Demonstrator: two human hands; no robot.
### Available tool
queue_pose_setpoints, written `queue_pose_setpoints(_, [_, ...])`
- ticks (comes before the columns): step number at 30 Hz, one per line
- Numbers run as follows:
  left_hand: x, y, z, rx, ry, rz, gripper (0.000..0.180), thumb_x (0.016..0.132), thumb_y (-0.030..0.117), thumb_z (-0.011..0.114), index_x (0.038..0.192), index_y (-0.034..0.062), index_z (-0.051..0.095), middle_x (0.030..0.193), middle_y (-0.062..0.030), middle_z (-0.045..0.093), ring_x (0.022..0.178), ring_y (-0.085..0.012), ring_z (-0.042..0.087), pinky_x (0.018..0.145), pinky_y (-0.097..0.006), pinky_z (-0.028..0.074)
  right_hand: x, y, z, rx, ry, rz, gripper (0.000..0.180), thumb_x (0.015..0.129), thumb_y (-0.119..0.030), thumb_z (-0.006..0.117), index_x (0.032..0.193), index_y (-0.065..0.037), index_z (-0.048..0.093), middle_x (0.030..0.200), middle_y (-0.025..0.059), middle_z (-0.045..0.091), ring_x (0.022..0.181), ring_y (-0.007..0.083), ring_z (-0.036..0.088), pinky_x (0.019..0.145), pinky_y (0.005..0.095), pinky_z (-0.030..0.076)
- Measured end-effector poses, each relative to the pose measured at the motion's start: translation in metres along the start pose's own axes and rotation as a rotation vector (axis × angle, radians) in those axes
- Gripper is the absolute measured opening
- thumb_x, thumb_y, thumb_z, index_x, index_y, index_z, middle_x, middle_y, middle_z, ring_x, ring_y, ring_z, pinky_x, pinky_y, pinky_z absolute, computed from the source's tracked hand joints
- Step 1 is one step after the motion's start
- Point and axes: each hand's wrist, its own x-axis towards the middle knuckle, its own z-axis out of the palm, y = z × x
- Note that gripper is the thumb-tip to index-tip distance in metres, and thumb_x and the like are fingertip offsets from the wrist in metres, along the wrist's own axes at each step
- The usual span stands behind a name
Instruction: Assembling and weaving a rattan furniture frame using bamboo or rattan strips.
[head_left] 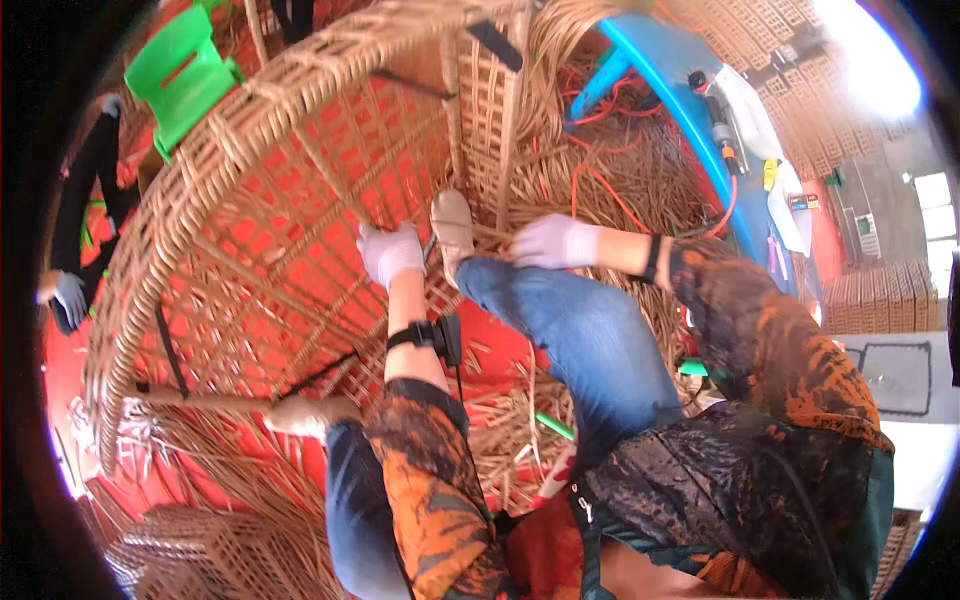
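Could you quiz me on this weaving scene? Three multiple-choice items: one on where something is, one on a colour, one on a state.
1. Where is the green plastic chair?
A. upper left, behind the wicker frame
B. lower right
C. on the person's lap

2. What colour are the gloves on the left hand and right hand?
A. black
B. white
C. yellow

3. How does the raised foot stand?
A. dangling free
B. flat on the floor
C. braced against the frame

Answers: 1 A, it shows past the frame's rim at upper left. 2 B, both gloves are pale white. 3 C, the shoe presses on the woven slats between the hands.
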Motion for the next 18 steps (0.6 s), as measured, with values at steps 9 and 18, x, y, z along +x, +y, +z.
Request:
queue_pose_setpoints(9, [-0.001,-0.006,0.013,-0.186,-0.097,-0.039,0.039,0.078,0.022,0.063,0.11,-0.0009,0.059,0.1,-0.0218,0.061,0.094,-0.0357,0.061,0.082,-0.042,0.048,-0.265,-0.061,0.052,0.1,-0.448,0.845,0.014,0.086,-0.018,0.055,0.094,-0.009,0.06,0.084,0.0137,0.061,0.083,0.0346,0.059,0.072,0.0427,0.047])
queue_pose_setpoints(18, [0.012,-0.032,0.022,0.118,0.044,0.055,0.037,0.082,0.02,0.061,0.112,-0.0015,0.06,0.097,-0.0196,0.064,0.087,-0.0345,0.063,0.079,-0.042,0.05,-0.266,-0.042,0.056,0.093,-0.227,0.872,0.015,0.087,-0.02,0.054,0.086,-0.006,0.059,0.082,0.0157,0.062,0.08,0.037,0.059,0.071,0.0438,0.046])
